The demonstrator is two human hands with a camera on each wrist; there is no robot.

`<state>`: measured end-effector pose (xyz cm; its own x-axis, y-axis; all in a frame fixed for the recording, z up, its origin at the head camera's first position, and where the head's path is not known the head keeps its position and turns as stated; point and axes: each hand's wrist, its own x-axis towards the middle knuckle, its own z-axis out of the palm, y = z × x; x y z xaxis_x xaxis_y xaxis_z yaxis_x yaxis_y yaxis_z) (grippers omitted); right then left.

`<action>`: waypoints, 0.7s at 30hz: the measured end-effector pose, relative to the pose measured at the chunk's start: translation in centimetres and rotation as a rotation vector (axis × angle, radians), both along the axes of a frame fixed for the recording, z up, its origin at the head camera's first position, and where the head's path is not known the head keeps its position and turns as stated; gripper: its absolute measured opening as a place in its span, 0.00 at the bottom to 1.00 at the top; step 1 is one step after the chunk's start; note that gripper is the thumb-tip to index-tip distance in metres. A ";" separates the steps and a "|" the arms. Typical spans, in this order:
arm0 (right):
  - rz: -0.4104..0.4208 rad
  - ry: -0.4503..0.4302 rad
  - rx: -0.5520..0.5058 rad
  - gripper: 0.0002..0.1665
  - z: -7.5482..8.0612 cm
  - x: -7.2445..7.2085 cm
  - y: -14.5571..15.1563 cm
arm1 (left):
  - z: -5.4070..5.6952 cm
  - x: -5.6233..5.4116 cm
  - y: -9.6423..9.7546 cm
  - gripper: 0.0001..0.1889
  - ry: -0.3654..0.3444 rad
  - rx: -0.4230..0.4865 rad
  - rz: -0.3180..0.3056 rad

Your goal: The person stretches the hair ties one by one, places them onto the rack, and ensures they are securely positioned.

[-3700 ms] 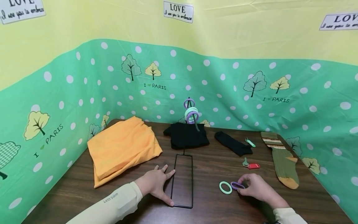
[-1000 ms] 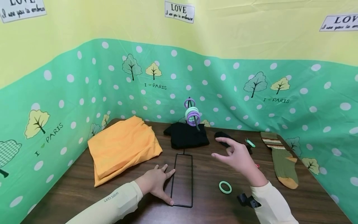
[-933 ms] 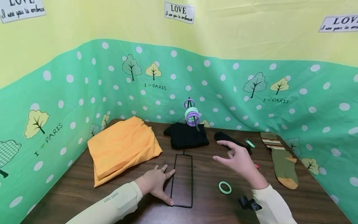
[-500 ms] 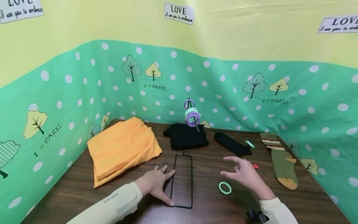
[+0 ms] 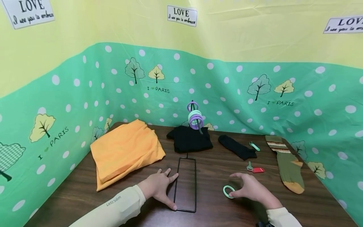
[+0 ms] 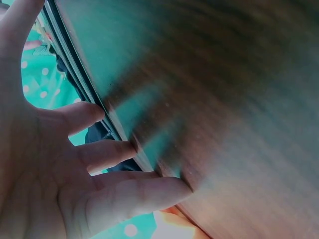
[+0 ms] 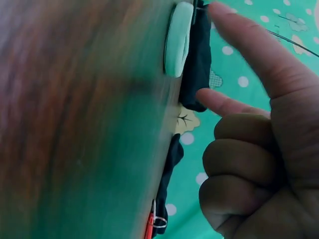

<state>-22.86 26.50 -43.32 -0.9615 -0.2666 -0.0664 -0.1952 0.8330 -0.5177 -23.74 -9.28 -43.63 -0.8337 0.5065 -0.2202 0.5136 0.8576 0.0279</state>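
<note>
My left hand (image 5: 160, 186) rests with fingers spread on the table at the left side of a black wire stand's rectangular base (image 5: 195, 186). Thumb and index fingertips touch its rod. On the stand's arm hang several mint green and purple rings (image 5: 195, 120), with one purple ring (image 5: 192, 106) higher up behind. A mint green ring (image 5: 224, 191) lies on the table to the right of the base. Over it is my right hand (image 5: 250, 188), thumb and index finger apart around the ring, thumb tip at its near edge. In the right wrist view the other fingers (image 7: 239, 159) are curled in.
Orange folded cloth (image 5: 127, 151) lies left, and folded black cloth (image 5: 191, 140) behind the base. To the right are a black sock (image 5: 236, 147), a green nail clipper-like item (image 5: 254, 146), a key with red tag (image 5: 257, 170) and a striped olive sock (image 5: 289, 167).
The purple ring beside the mint one has left the table, and another purple ring hangs on the stand's arm. My right hand has come back down to the mint ring; the left stays put.
</note>
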 end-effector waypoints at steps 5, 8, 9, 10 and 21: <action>0.042 -0.004 0.030 0.33 0.0 -0.2 0.1 | 0.0 0.0 0.1 0.60 0.008 -0.001 0.003; 0.086 -0.011 0.057 0.25 -0.1 -0.4 0.1 | 0.1 0.0 0.1 0.60 0.009 -0.003 0.004; 0.105 -0.007 0.069 0.23 -0.2 -0.4 0.1 | 0.1 0.0 0.1 0.60 0.008 -0.003 0.004; 0.120 -0.009 0.077 0.22 -0.2 -0.4 0.1 | 0.1 0.0 0.1 0.60 0.007 -0.004 0.004; 0.170 0.014 0.081 0.16 -0.4 -0.3 -0.2 | -0.1 -0.1 0.0 0.60 -0.005 -0.006 0.010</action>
